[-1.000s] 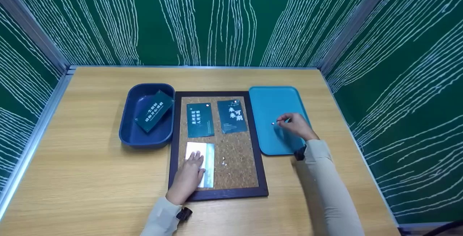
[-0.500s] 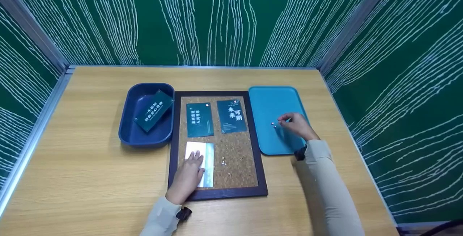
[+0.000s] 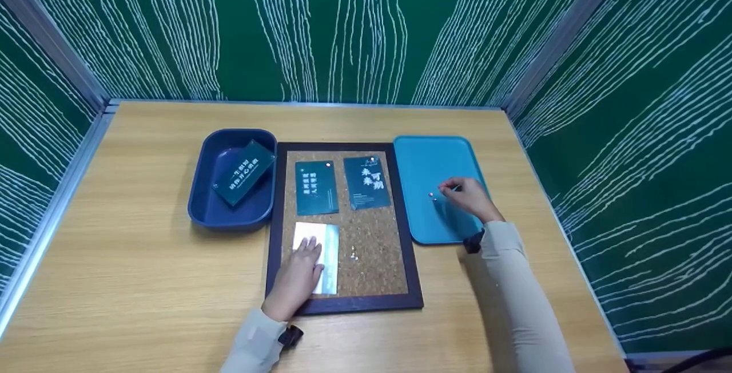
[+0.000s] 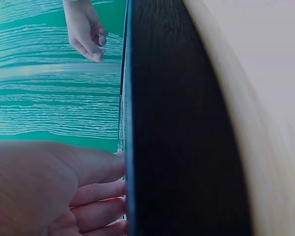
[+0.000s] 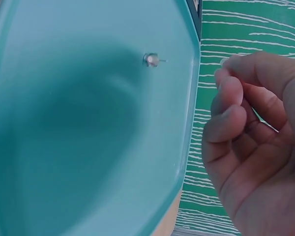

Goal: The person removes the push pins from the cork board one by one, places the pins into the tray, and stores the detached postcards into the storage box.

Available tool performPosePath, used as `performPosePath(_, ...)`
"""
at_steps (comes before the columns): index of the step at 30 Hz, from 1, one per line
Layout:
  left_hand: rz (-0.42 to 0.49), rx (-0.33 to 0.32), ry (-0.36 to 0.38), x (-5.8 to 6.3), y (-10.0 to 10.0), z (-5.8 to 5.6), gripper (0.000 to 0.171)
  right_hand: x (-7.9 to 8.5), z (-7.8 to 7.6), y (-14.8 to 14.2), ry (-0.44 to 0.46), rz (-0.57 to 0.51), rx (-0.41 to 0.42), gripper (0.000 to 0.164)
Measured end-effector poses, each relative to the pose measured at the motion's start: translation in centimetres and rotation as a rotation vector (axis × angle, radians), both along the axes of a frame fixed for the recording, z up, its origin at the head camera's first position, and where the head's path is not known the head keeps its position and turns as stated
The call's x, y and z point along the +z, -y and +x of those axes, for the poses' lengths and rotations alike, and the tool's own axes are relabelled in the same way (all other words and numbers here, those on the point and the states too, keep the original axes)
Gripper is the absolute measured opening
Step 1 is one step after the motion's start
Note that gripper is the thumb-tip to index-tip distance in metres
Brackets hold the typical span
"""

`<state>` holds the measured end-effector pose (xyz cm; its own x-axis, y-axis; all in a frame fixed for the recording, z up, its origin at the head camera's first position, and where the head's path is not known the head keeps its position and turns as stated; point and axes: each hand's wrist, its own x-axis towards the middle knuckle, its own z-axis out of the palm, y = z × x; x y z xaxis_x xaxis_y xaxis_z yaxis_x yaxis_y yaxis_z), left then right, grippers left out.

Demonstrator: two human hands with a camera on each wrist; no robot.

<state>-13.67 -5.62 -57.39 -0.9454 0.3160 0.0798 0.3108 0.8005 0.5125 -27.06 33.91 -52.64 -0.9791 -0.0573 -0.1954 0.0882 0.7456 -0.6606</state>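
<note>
My left hand (image 3: 297,270) lies with its fingers straight on a white and light-blue card (image 3: 330,258), pressing it on the lower left of a framed corkboard (image 3: 377,281). In the left wrist view that hand (image 4: 54,191) is partly behind the board's dark edge. My right hand (image 3: 470,197) hovers above the light-blue tray (image 3: 423,155). Its thumb and fingertips are brought together, as the right wrist view of the hand (image 5: 258,128) shows; whether they pinch something small is hidden. Just beyond them a small clear push pin (image 5: 151,60) lies on the tray, its needle sideways.
Two green cards, a left one (image 3: 316,190) and a right one (image 3: 366,181), are on the upper board, each with a small pin. Tiny shiny pieces (image 3: 353,256) sit lower right on the cork. A dark-blue bin (image 3: 197,207) holds another green card (image 3: 243,173). Green panels (image 3: 257,30) surround the table.
Both hands stay nearly still. A second small glint appears beside the push pin near my right fingertips after the oldest frame; it is fainter now.
</note>
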Motion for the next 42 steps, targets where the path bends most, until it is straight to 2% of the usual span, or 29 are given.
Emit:
performPosePath(4,0.007,0.000,-0.006,0.1,0.0,0.0,0.039,0.0,0.1,0.4,0.026,-0.051,-0.015,0.037)
performPosePath(9,0.012,0.001,0.026,0.4,0.2,0.0,0.039,0.3,0.4,1.3,0.077,-0.191,-0.076,0.038)
performPosePath(16,0.025,0.009,0.055,0.5,0.3,0.0,0.040,0.3,0.5,2.8,0.027,-0.358,-0.108,0.040)
performPosePath(28,0.034,-0.004,0.049,0.4,0.3,0.1,0.040,0.6,0.7,5.0,0.088,-0.639,-0.225,0.045)
performPosePath(32,0.035,-0.007,0.042,0.4,0.3,0.1,0.040,0.7,0.9,6.0,0.130,-0.730,-0.262,0.043)
performPosePath(36,0.034,-0.010,0.035,0.5,0.2,0.2,0.039,0.6,1.4,7.3,0.214,-0.801,-0.267,0.040)
performPosePath(42,0.017,-0.025,0.036,0.5,0.2,0.2,0.040,0.2,2.1,9.4,0.327,-0.924,-0.229,0.041)
